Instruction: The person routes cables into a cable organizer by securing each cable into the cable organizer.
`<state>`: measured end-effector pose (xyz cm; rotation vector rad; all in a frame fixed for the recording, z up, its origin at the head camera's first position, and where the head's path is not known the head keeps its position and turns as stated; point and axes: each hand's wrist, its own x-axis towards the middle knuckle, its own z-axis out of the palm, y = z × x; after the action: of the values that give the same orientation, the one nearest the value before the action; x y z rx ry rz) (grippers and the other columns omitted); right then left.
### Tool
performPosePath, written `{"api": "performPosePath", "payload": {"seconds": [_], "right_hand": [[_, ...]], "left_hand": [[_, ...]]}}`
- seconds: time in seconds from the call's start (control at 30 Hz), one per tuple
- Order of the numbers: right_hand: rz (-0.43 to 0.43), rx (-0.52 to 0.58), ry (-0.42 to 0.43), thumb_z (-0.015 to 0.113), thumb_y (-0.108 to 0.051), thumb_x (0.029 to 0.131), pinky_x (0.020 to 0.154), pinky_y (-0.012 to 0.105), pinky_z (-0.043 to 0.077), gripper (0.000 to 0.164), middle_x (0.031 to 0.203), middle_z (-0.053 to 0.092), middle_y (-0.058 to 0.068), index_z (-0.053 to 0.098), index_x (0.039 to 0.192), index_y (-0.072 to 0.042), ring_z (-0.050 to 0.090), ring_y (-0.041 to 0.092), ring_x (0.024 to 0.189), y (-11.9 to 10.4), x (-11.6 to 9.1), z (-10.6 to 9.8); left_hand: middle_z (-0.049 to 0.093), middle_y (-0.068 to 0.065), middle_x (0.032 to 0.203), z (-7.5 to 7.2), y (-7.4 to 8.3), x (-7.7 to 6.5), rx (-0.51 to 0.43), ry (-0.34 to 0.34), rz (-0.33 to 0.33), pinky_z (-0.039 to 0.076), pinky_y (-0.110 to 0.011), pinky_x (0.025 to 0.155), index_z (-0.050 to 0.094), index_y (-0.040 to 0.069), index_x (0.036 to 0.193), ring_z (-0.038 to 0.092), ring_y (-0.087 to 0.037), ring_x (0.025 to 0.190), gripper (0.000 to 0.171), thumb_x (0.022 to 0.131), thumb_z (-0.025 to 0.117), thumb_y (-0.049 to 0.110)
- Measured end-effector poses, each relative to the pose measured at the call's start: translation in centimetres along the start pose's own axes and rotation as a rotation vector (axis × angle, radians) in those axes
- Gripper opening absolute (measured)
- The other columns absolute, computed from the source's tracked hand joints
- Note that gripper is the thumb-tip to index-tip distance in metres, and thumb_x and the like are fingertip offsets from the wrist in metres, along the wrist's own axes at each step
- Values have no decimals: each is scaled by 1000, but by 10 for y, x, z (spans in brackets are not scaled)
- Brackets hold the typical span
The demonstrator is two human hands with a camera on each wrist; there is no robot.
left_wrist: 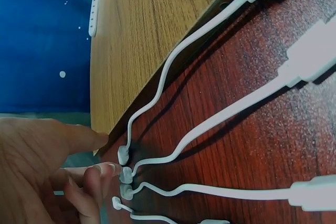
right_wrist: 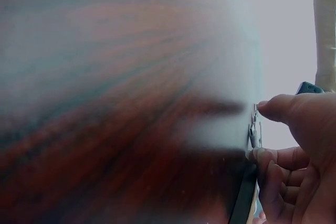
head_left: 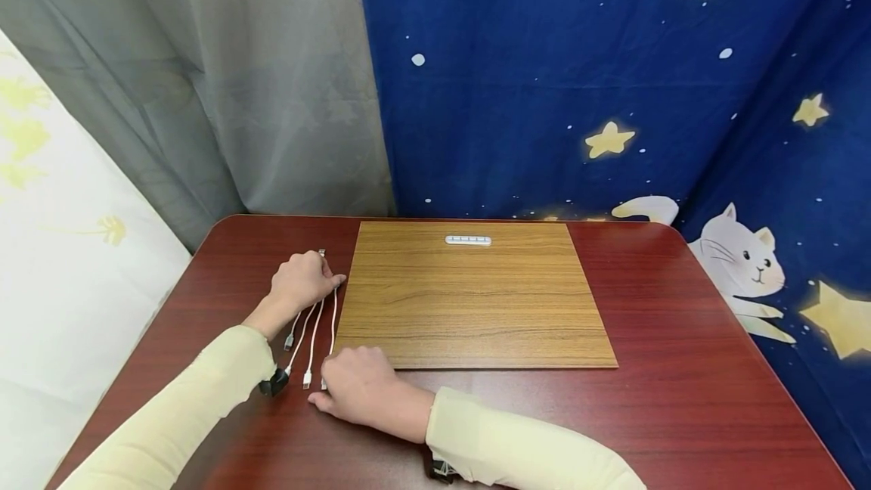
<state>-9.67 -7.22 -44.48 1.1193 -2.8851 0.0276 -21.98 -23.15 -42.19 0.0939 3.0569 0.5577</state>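
Observation:
Several white charging cables (head_left: 314,339) lie side by side on the red-brown table, just left of a wooden board. My left hand (head_left: 299,280) is over their far ends. In the left wrist view its fingertips (left_wrist: 111,169) touch the small plugs (left_wrist: 126,175), and the thumb stands apart, close to the board's corner. Beside the near end of the cable closest to the board, my right hand (head_left: 364,386) rests low over the table. Its thumb (right_wrist: 275,107) and forefinger are apart in the right wrist view, with plugs seen behind the gap.
The wood-grain board (head_left: 476,308) lies flat in the middle of the table (head_left: 680,384). A small white slotted bar (head_left: 468,240) sits near its back edge. Grey (head_left: 286,82) and blue starry curtains (head_left: 517,82) hang behind the table.

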Motion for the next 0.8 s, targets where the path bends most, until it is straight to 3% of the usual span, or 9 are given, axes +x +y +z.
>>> {"api": "performPosePath", "payload": {"seconds": [0.3, 0.57, 0.8], "right_hand": [[30, -3, -12, 70, -60, 89, 47, 33, 47, 40, 67, 63, -7, 65, 70, -24, 62, 13, 59, -3, 4, 0], [1, -46, 31, 72, -52, 90, 44, 33, 46, 34, 68, 63, -6, 65, 72, -23, 62, 13, 58, -5, 4, 2], [9, -53, 17, 69, -56, 91, 44, 32, 46, 37, 67, 63, -5, 68, 77, -22, 62, 13, 58, -6, 6, 3]], "left_hand": [[60, -3, 66, 1, 4, 0, 15, 5, 22, 48, -40, 49, 64, 9, 72, 56, -22, 51, 31, 93, 75, 29], [59, -3, 63, 5, 3, 2, 25, -16, 5, 46, -39, 47, 63, 12, 66, 55, -23, 50, 35, 94, 72, 30], [58, -3, 60, 8, 1, 5, 30, -9, -5, 44, -38, 45, 62, 12, 64, 54, -23, 48, 37, 94, 73, 30]]}}
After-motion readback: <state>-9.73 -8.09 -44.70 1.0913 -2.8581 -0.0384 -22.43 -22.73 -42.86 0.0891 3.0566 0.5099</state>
